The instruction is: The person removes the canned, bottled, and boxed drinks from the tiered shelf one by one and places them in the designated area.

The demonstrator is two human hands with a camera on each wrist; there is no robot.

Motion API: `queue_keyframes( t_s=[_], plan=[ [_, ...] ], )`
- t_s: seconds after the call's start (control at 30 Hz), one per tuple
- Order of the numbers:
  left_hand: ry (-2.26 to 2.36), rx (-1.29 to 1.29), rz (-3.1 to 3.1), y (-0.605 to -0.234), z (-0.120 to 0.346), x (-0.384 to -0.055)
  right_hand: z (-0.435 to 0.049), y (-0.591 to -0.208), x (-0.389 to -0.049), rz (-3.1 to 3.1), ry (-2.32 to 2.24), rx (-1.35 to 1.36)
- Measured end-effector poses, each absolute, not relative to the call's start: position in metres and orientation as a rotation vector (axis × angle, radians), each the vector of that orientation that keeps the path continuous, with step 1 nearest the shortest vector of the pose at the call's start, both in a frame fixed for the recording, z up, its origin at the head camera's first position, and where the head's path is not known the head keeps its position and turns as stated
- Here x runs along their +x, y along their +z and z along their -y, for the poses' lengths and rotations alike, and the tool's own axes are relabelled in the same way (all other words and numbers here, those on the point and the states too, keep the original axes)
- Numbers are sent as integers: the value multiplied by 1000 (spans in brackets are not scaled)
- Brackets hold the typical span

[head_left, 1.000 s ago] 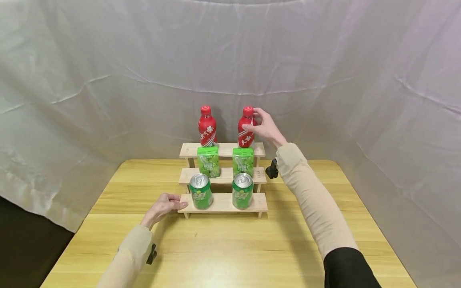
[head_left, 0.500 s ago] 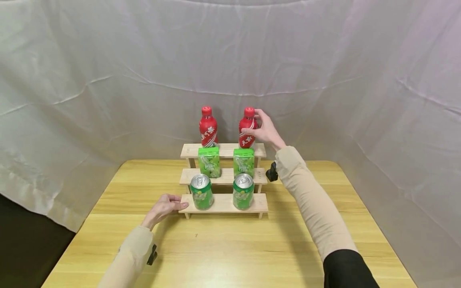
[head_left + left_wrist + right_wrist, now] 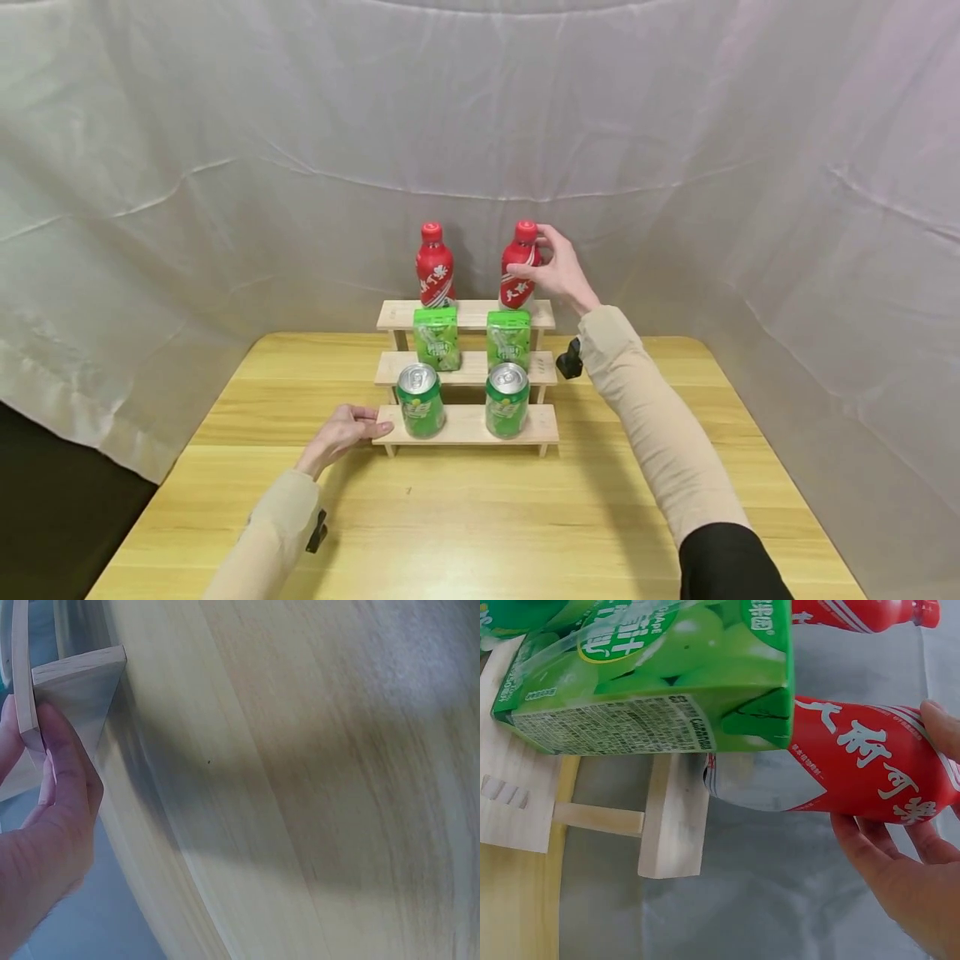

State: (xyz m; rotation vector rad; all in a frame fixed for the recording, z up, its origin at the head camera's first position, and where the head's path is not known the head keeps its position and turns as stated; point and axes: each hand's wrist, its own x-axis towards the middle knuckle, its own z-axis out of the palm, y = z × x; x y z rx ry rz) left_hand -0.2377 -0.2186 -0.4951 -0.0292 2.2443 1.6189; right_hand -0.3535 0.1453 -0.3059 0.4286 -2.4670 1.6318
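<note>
My right hand [image 3: 558, 268] grips a red cola bottle [image 3: 870, 761] at the right end of the top step of a small wooden rack [image 3: 465, 425]. The bottle leans very slightly to the right, its base at the step. In the left wrist view my left hand [image 3: 56, 795] pinches the end of a board [image 3: 24, 682], thumb on one face and fingers on the other. The head view places this at the left end of the lowest step. A second red bottle [image 3: 435, 271] stands at the top left, untouched.
Two green juice boxes [image 3: 436, 340] stand on the middle step, one left and one right. Below them, two green soda cans [image 3: 421, 404] stand on the lowest step. The wooden table [image 3: 480, 517] reaches a grey cloth [image 3: 345, 250] hanging behind the rack.
My right hand and the bottle in it have shifted slightly to the right, away from the other bottle. My left hand stays on the lowest board.
</note>
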Motion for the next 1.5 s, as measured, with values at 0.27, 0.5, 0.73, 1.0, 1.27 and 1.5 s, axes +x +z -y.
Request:
queue_keyframes(
  t_s=[0.27, 0.5, 0.73, 1.0, 1.27, 1.5],
  plan=[
    [1621, -38, -2238, -495, 216, -236, -162, -301, -344, 2426, 1654, 414],
    [1614, -36, -2244, -495, 215, -237, -187, -301, -338, 2412, 1624, 400],
    [1615, -37, -2247, -496, 213, -237, -219, -305, -331, 2419, 1567, 353],
    [1612, -36, -2244, -494, 214, -237, -249, -314, -327, 2439, 1524, 250],
    [1632, -21, -2217, -495, 214, -238, -277, -336, -325, 2484, 1520, 131],
    [1643, -14, -2196, -496, 214, -239, -300, -361, -321, 2521, 1564, 76]
  ],
)
